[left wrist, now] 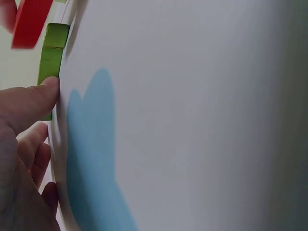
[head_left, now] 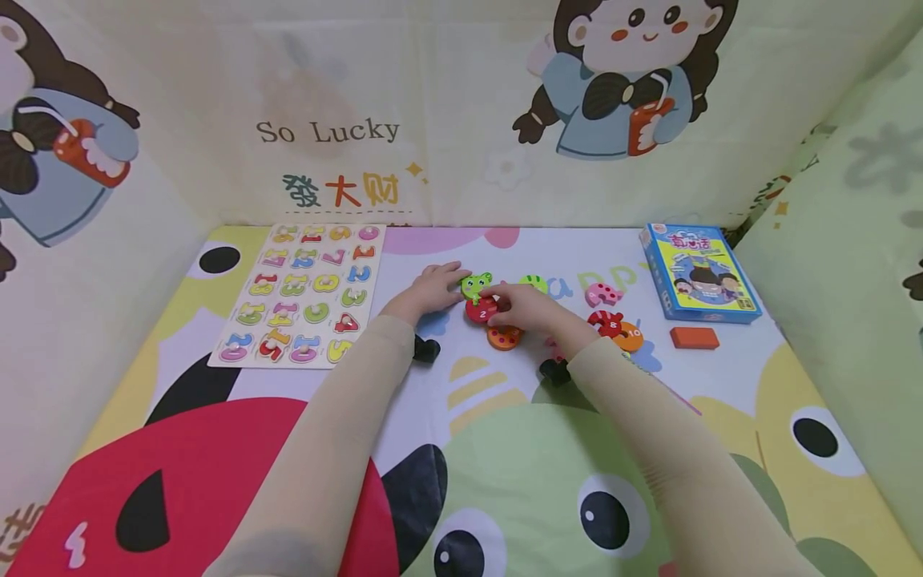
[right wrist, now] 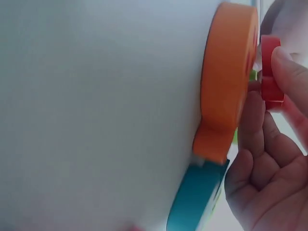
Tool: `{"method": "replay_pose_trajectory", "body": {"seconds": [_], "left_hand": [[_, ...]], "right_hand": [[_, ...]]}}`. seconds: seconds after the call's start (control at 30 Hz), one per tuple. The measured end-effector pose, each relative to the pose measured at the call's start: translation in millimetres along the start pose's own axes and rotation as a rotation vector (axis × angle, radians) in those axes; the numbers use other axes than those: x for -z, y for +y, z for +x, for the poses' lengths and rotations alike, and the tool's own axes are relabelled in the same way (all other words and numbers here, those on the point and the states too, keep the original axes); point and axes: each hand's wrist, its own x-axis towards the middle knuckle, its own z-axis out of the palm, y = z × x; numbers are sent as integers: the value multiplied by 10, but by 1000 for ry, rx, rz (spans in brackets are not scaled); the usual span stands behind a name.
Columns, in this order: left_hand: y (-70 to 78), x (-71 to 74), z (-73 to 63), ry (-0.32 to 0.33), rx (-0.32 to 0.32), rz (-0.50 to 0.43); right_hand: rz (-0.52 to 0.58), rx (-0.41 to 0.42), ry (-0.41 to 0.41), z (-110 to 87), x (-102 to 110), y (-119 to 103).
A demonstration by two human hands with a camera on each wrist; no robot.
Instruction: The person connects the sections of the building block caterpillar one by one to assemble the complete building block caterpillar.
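Note:
A flat green animal-head piece (head_left: 476,284) with a face lies on the table. My left hand (head_left: 431,288) holds its left edge; the thumb (left wrist: 45,94) presses its side in the left wrist view, and the index finger is hidden there. My right hand (head_left: 530,308) pinches a red piece (head_left: 481,311) marked 2 between thumb and fingers. That red piece is raised off the table, right at the near edge of the green head. Just below it lies an orange piece (head_left: 503,338) with red dots. A light green striped piece (head_left: 534,282) sits behind my right hand.
Right of my right hand lie a pink piece (head_left: 603,294), a red piece (head_left: 607,323) and an orange piece (head_left: 630,336). A number puzzle board (head_left: 292,296) is at the left. At the right are a blue-and-yellow box (head_left: 699,272) and an orange-red block (head_left: 695,338).

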Motion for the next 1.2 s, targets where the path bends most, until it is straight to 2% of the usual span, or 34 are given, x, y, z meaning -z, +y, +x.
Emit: {"method": "replay_pose_trajectory", "body": {"seconds": [0.2, 0.43, 0.67, 0.97, 1.2], "left_hand": [[-17, 16, 2, -13, -10, -37], [-65, 57, -5, -23, -30, -106], [-76, 67, 4, -21, -39, -114], [-80, 61, -3, -33, -43, -120], [-80, 59, -7, -38, -40, -134]], "right_hand": [[-44, -23, 0, 53, -56, -37], [-37, -69, 20, 77, -91, -51], [-102, -94, 51, 78, -87, -74], [-179, -126, 35, 99, -98, -63], [-182, -115, 28, 117, -95, -64]]}}
